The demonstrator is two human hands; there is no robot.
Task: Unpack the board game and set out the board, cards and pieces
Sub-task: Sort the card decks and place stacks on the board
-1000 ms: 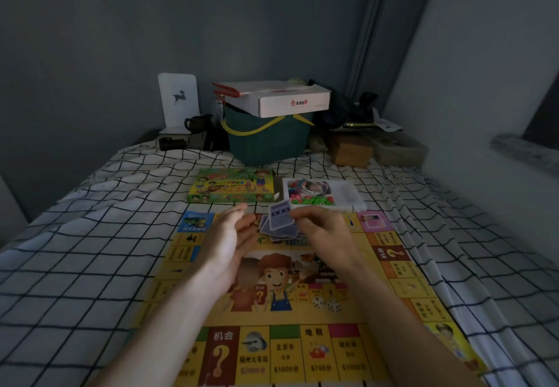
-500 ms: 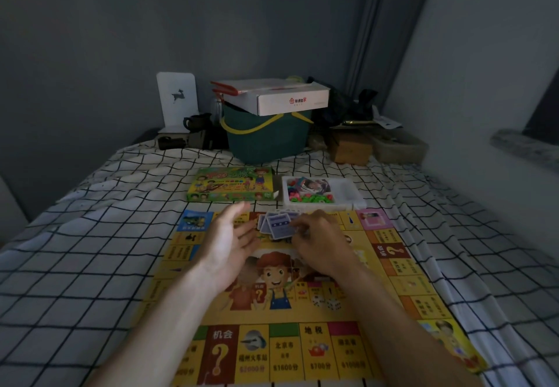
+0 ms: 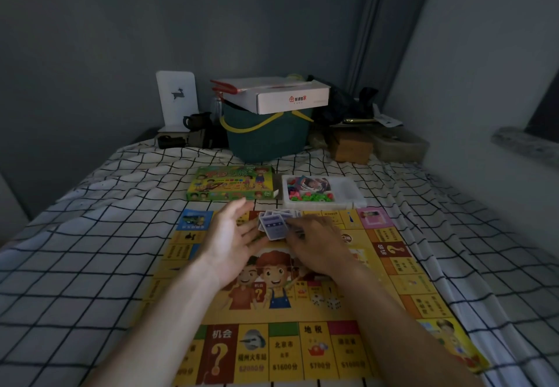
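The yellow game board lies unfolded on the checked bedsheet. A loose stack of blue-backed cards rests on the board's far part. My right hand lies over the cards' right side with curled fingers on them. Palm turned inward and fingers straight, my left hand stands against the cards' left edge. Beyond the board sit the green game box and a white tray with coloured pieces and more cards.
A checked sheet covers the bed. At the head stand a teal bucket with a white carton on top, a white stand with a deer, a dark cup and brown boxes. A wall runs along the right.
My right hand has lowered the fanned cards from mid-air onto the board's far part. My left hand has closed in against their left side.
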